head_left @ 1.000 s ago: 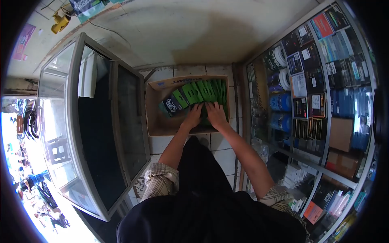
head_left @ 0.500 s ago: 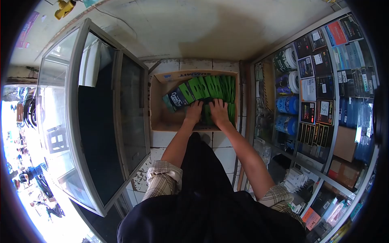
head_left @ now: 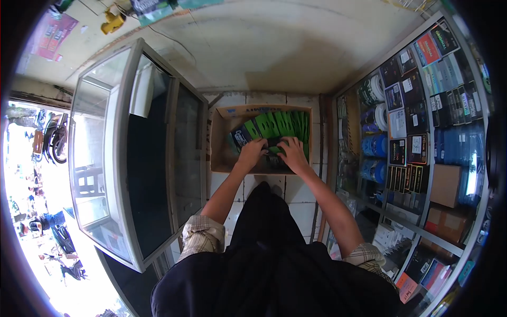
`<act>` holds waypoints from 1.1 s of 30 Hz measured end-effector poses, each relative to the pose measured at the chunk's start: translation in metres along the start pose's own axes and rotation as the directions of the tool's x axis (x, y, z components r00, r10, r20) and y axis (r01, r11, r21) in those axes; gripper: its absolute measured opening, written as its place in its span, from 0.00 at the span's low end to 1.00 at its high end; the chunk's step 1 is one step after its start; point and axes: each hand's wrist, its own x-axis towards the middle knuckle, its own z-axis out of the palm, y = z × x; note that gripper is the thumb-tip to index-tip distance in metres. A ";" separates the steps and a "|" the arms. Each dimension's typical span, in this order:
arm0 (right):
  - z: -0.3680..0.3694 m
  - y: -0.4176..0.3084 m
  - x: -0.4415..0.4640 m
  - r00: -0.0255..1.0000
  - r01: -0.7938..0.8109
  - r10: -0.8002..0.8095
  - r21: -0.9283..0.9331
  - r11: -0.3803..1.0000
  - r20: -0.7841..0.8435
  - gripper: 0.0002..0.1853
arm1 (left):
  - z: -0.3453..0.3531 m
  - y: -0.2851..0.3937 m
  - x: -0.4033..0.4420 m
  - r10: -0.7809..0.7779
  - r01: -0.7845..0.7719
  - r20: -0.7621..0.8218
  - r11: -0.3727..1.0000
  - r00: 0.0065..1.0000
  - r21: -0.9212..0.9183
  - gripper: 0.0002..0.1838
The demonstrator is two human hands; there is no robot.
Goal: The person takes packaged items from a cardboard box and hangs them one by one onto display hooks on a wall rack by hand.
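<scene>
A cardboard box [head_left: 222,162] stands on the tiled floor. Several green and black packets [head_left: 266,124] are fanned out in a row inside it, the leftmost lying nearly flat with white lettering. My left hand [head_left: 253,152] reaches over the box's near side, its fingers bent round the near edge of a dark packet among the others. Opposite it, my right hand [head_left: 292,152] has its fingers curled on the other end of that packet. The fingertips are partly hidden, and the packet's lower part is in shadow.
Left of the box stands a glass cabinet [head_left: 134,158] with a metal frame. On the right, a glass display case [head_left: 422,229] holds small boxes, blue tubs and packs. A wall [head_left: 264,53] rises behind the box. Bright outdoors with bicycles shows at the far left.
Both hands have drawn in around a dark packet in front of the row, with fingers more curled than before. The view has shifted, so the box sits slightly further right than at first.
</scene>
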 end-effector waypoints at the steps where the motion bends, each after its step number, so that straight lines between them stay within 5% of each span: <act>1: -0.012 -0.001 0.005 1.000 0.008 -0.006 0.092 0.996 -0.019 0.17 | -0.019 0.010 0.002 0.009 -0.009 -0.021 1.000 1.000 0.010 0.13; 6: -0.121 -0.021 0.049 0.950 0.136 -0.068 0.207 0.969 -0.305 0.16 | -0.122 0.074 0.018 0.022 -0.142 -0.342 0.933 0.939 -0.329 0.12; 8: -0.177 -0.041 0.069 0.920 0.080 0.124 0.489 0.869 -0.371 0.20 | -0.161 0.095 0.028 0.015 -0.182 -0.426 0.917 0.905 -0.354 0.10; 9: -0.194 -0.047 0.080 0.911 0.105 0.106 0.472 0.875 -0.398 0.20 | -0.178 0.106 0.033 -0.022 -0.193 -0.478 0.898 0.878 -0.395 0.09; 11: -0.225 -0.058 0.106 0.774 0.379 0.080 0.560 0.737 -0.629 0.26 | -0.210 0.127 0.043 -0.001 -0.315 -0.585 0.842 0.811 -0.438 0.09; 14: -0.262 -0.077 0.142 0.635 0.544 -0.069 0.382 0.747 -0.769 0.29 | -0.253 0.153 0.057 0.007 -0.486 -0.729 0.750 0.684 -0.449 0.09; 20: -0.315 -0.116 0.198 0.512 0.569 -0.185 0.170 0.804 -0.839 0.22 | -0.319 0.179 0.090 -0.049 -0.688 -0.915 0.644 0.400 -0.335 0.13; 22: -0.320 -0.117 0.218 0.415 0.534 -0.239 0.022 0.845 -0.878 0.21 | -0.331 0.178 0.104 -0.051 -0.698 -0.917 0.633 0.395 -0.336 0.13; 25: -0.313 -0.113 0.240 0.476 0.546 -0.183 0.126 0.828 -0.860 0.20 | -0.336 0.164 0.128 0.018 -0.595 -0.927 0.772 0.374 -0.225 0.09; 33: -0.290 -0.082 0.275 0.541 0.505 -0.118 0.209 0.837 -0.833 0.23 | -0.323 0.142 0.172 0.020 -0.565 -0.907 0.788 0.422 -0.245 0.10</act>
